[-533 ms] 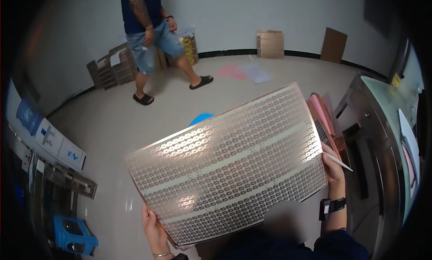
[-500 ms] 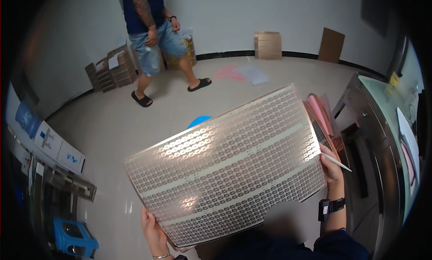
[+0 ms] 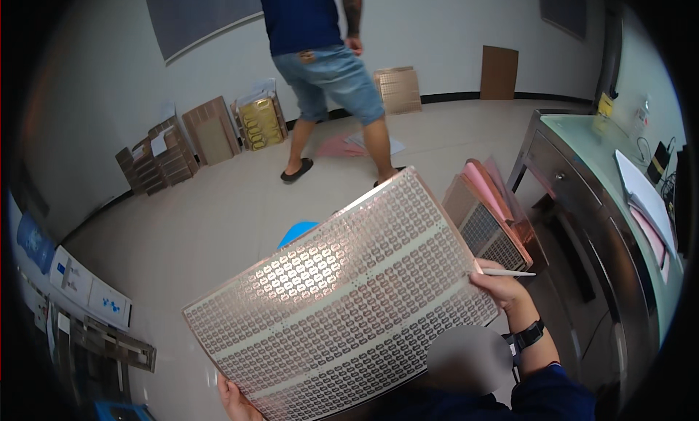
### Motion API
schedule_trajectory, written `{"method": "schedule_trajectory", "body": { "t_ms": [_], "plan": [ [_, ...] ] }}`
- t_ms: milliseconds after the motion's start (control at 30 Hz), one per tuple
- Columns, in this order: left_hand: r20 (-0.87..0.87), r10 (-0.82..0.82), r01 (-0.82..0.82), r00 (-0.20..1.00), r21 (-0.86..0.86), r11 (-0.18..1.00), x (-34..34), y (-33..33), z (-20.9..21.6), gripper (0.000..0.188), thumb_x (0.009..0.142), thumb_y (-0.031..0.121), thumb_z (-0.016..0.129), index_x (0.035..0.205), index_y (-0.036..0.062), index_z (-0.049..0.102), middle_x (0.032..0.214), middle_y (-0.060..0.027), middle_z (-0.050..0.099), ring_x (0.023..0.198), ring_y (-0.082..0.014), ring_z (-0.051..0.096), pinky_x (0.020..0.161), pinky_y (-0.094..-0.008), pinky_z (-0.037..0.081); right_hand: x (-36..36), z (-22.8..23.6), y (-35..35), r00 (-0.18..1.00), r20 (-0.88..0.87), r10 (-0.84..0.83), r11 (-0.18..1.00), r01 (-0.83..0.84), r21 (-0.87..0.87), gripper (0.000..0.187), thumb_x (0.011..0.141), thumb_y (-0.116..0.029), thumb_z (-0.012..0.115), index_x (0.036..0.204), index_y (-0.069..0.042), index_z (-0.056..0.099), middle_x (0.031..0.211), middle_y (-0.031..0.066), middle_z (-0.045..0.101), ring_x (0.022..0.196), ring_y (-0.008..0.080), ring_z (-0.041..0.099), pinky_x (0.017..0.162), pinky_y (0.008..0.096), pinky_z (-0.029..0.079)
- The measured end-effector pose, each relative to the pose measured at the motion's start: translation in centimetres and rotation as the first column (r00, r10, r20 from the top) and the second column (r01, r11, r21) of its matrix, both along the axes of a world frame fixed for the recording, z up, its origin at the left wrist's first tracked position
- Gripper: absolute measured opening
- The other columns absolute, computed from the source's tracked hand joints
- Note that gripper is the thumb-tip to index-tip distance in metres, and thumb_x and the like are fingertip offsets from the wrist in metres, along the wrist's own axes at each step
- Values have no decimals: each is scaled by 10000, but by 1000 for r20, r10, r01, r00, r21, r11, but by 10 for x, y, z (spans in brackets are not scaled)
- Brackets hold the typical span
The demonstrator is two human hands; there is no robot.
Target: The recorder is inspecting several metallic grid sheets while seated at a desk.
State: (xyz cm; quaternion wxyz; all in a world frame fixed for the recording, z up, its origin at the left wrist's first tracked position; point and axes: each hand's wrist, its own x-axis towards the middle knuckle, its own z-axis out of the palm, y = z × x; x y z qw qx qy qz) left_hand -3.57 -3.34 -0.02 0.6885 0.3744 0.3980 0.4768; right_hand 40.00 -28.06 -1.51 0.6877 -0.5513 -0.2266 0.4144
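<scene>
A large, thin patterned copper panel point(image 3: 342, 290), covered in rows of small repeated shapes between pale strips, is held tilted in front of me. At its lower left edge my left hand point(image 3: 237, 400) grips it; part of that hand is hidden by the panel. Over on the right edge, my right hand point(image 3: 502, 284) clasps the same panel with thumb and fingers. A slim white pen-like stick point(image 3: 510, 273) also pokes out to the right from that hand. Bright light glints off the panel's upper left part.
A stack of similar panels point(image 3: 489, 228) with pink sheets point(image 3: 488, 191) stands beside the metal desk point(image 3: 568, 166) at right. A person in denim shorts point(image 3: 331, 75) is ahead. Boards and stacks point(image 3: 211, 133) lean along the wall. A blue round object point(image 3: 297, 233) shows behind my panel.
My view has swung right and the panel now sits lower and further left, uncovering more of the stack beside the desk. The other person has walked rightward and turned their back.
</scene>
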Motion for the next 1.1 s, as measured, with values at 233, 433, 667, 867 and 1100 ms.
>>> {"method": "schedule_trajectory", "body": {
  "t_ms": [233,433,667,867,1100],
  "plan": [
    [25,87,-90,996,316,945,3,29,3,467,971,132,496,1394,-18,364,1370,-191,447,1231,-282,461,1060,-397,354,-2,1,-20,941,238,-242,961,199,192,487,880,-302,635,1225,24,524,1136,94,600,1039,156,548,907,289,422],
    [-278,-17,73,960,194,978,17,17,-3,435,975,128,472,1380,-10,390,1375,-201,448,1252,-289,454,1065,-397,356,14,88,-31,581,266,-769,606,531,592,466,941,-240,543,1310,22,435,1225,109,559,1095,187,552,971,318,406],
    [-675,-9,252,738,264,931,32,2,-42,317,942,96,509,1223,-43,551,1247,-174,569,1163,-270,517,1021,-377,388,20,122,-67,146,764,-629,612,699,371,275,979,-240,508,1071,12,568,888,8,556,818,85,493,727,227,400],
    [-793,192,361,578,460,811,21,10,-66,260,904,33,503,1125,-30,624,1159,-184,621,1104,-302,561,996,-376,405,41,56,-25,278,934,-226,779,627,2,146,896,-122,592,911,23,590,655,99,524,630,142,514,603,307,447],
    [-783,219,364,582,491,792,30,1,-53,264,857,-15,517,1087,-16,648,1111,-197,637,1058,-333,586,977,-388,422,71,-61,1,354,931,90,657,682,-323,151,830,-93,634,965,-25,627,754,220,635,774,389,648,669,460,482]
  ]
}}
